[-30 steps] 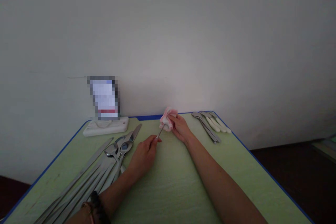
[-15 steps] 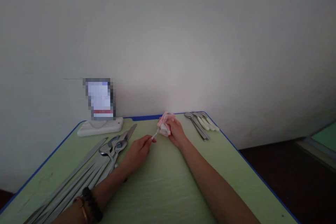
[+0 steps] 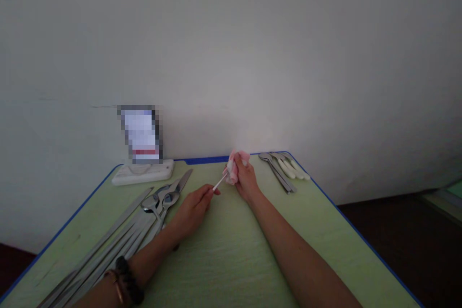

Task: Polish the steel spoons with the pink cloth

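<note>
Slipping looks the main risk in the head view: the slim utensil (image 3: 220, 182) could slide free if the pink cloth (image 3: 233, 174) tugs too hard. The left hand (image 3: 196, 205), left of the cloth, is closed on the utensil, whose far end the cloth hides; the right hand (image 3: 247, 179) clamps the cloth.

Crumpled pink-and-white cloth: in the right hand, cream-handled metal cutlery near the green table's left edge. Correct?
No: the cream-handled metal cutlery is near the right edge of the green table, see head view. The pink-and-white cloth is in the right hand.
</note>
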A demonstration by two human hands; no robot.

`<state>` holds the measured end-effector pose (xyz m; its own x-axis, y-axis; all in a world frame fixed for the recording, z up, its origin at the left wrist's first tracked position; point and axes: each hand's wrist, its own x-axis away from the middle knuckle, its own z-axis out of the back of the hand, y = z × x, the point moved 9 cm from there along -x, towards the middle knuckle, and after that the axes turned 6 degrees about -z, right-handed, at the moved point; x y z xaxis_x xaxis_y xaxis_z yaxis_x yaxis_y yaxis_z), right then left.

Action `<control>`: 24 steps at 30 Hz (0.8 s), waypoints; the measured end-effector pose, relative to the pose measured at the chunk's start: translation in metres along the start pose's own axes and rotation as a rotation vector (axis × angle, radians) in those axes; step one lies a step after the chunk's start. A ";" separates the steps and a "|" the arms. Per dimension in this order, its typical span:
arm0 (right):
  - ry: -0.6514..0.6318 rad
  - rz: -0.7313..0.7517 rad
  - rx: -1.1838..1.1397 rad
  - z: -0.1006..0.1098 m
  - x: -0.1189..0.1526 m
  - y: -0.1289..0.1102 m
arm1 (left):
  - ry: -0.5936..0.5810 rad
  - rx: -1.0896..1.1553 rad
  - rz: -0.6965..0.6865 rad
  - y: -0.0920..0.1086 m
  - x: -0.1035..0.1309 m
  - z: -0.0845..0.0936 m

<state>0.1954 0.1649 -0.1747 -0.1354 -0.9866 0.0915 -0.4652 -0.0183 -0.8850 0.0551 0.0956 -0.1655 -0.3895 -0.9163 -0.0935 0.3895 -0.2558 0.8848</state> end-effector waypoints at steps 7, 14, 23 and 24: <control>-0.057 -0.097 -0.102 -0.005 0.002 0.004 | -0.023 0.001 0.016 -0.002 0.001 -0.003; -0.140 -0.161 -0.197 -0.006 -0.006 0.009 | -0.009 -0.011 0.045 -0.003 0.000 -0.002; -0.167 -0.111 -0.217 -0.009 -0.003 0.001 | -0.039 -0.139 0.022 0.002 0.000 -0.003; -0.170 -0.108 -0.205 -0.010 -0.002 0.001 | -0.042 -0.133 0.017 0.003 0.000 -0.003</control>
<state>0.1869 0.1685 -0.1709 0.0651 -0.9940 0.0875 -0.6388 -0.1089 -0.7617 0.0587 0.0934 -0.1642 -0.4154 -0.9079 -0.0568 0.5024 -0.2810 0.8177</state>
